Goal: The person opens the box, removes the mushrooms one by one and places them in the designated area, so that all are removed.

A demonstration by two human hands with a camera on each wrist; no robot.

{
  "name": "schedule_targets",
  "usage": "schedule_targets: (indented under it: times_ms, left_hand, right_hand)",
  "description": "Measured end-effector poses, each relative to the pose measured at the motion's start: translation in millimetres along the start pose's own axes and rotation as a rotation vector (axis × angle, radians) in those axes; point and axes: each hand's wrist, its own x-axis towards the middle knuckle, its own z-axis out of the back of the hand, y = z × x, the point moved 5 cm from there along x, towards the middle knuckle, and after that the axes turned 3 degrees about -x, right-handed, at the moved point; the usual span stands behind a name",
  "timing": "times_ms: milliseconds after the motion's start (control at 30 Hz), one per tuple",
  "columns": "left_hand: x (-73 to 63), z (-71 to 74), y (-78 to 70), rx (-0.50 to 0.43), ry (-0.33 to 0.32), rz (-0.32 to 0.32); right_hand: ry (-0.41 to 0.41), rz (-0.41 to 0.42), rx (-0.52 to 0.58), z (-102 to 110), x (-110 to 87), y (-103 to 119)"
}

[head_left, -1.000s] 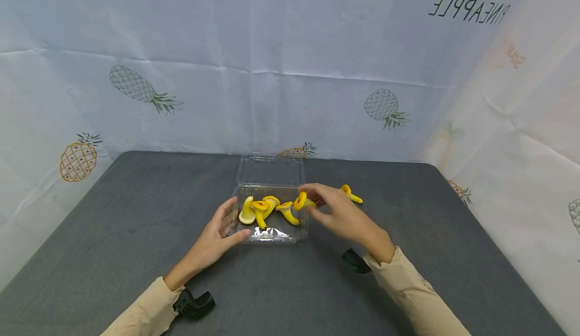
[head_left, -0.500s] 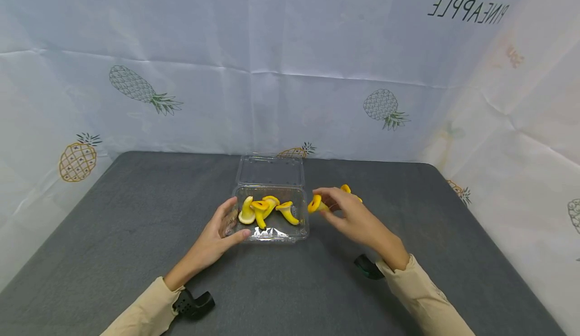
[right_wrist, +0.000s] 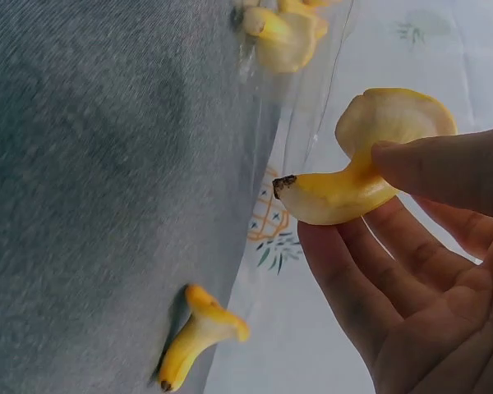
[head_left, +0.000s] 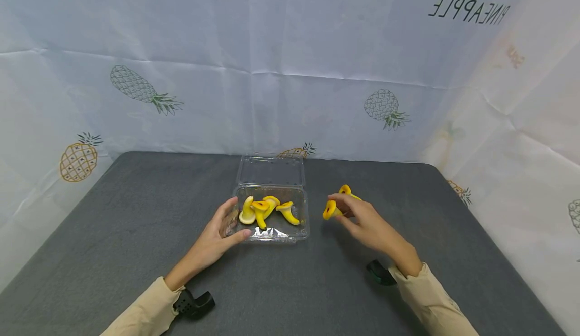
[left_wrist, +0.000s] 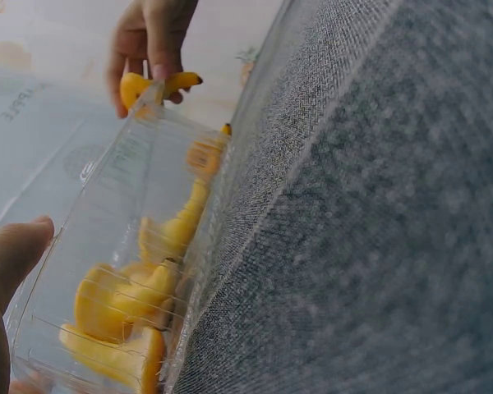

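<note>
Left hand [head_left: 216, 234]: spread pretty wide, touching the clear box [head_left: 290, 233] mid-frame
Right hand [head_left: 371, 227]: pinching one yellow mushroom [head_left: 330, 209], right of centre
Box loot: four more mushrooms [head_left: 288, 213]

A container [head_left: 292, 232] is sitting on the table [head_left: 136, 225], with mushrooms lying inside it and to its right.
Four mushrooms [head_left: 260, 211] are lying in the container (three are clustering toward the left, the fourth is resting just right of them), and the lid [head_left: 271, 171] is reaching back behind it; the left hand [head_left: 217, 232] is holding the left end, the right hand [head_left: 369, 225] is pinching a fifth mushroom [head_left: 330, 210] to the right, a sixth mushroom [head_left: 345, 190] is lying behind that hand, and a cloth [head_left: 272, 109] is hanging behind the table.
</note>
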Motion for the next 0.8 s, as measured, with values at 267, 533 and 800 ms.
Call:
schedule_targets:
  times_ms: [267, 533, 800]
  left_hand:
    - [0.6, 0.0, 0.7, 0.001, -0.001, 0.003]
    - [1.0, -0.4, 0.1, -0.006, 0.000, -0.002]
    - [0.9, 0.5, 1.0, 0.012, -0.003, 0.006]
  right_hand:
    - [0.023, -0.054, 0.009, -0.1, -7.7, -19.4]
    - [0.023, -0.096, 0.001, 2.5, -11.8, -37.8]
    - [0.041, -0.107, -0.002, 1.1, -12.5, -50.9]
